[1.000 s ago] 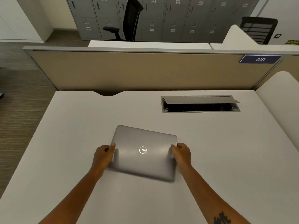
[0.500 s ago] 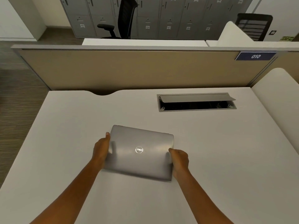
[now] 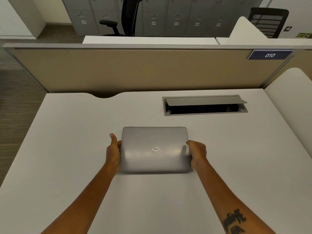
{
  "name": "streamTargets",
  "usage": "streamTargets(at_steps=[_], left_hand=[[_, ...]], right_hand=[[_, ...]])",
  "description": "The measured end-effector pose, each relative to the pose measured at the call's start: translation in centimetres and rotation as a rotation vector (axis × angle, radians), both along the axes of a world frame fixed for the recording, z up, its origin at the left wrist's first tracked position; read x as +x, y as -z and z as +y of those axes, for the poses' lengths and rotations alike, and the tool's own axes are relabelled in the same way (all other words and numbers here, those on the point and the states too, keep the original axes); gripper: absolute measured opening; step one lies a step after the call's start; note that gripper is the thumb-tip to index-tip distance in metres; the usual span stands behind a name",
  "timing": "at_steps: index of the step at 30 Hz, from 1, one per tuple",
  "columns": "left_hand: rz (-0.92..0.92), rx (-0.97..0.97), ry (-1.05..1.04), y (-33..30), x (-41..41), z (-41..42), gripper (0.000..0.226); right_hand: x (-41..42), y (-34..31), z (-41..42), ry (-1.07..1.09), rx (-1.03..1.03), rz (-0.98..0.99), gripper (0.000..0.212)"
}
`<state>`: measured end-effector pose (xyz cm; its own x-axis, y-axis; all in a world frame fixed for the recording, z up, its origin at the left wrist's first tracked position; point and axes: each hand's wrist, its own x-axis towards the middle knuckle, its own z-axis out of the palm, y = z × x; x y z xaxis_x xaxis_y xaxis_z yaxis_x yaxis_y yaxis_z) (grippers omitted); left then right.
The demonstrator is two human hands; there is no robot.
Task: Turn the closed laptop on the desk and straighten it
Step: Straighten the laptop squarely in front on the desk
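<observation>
A closed silver laptop (image 3: 155, 149) with a round logo on its lid lies flat on the white desk (image 3: 67, 149), its edges running square to the desk's back edge. My left hand (image 3: 114, 152) presses against the laptop's left side, thumb raised. My right hand (image 3: 197, 152) grips the right side, with the thumb on the lid. The fingers of both hands are hidden under or behind the laptop's edges.
An open cable hatch (image 3: 205, 105) is sunk into the desk behind and to the right of the laptop. A beige partition (image 3: 135, 70) with a blue "010" label (image 3: 269, 55) closes the back. Beyond stand grey lockers and black office chairs (image 3: 128, 16).
The laptop has turned from a tilted position to lie square with the desk's back edge. Both hands stayed on its sides and turned with it.
</observation>
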<state>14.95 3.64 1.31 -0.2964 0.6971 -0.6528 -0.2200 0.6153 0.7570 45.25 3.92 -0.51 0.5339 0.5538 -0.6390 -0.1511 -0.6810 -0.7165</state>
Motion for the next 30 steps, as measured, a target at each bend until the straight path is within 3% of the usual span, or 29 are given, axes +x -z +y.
streamTargets(at_steps=[7, 15, 19, 26, 30], left_hand=[[-0.05, 0.012, -0.048, -0.2, 1.9, 1.0, 0.077], [-0.059, 0.022, -0.079, -0.2, 2.9, 1.9, 0.079], [-0.048, 0.036, -0.078, -0.3, 3.2, 2.3, 0.079], [-0.042, 0.047, -0.07, -0.3, 3.5, 2.7, 0.078], [-0.042, 0.05, -0.062, -0.2, 3.4, 2.9, 0.078]], right_hand=[[1.5, -0.7, 2.6, -0.053, -0.003, -0.031, 0.041], [2.3, -0.5, 4.5, -0.098, 0.01, -0.045, 0.013], [2.6, -0.3, 4.7, -0.106, 0.001, -0.058, 0.032], [2.6, -0.4, 5.0, -0.105, 0.003, -0.055, 0.01], [2.6, -0.3, 5.0, -0.1, 0.011, -0.054, 0.008]])
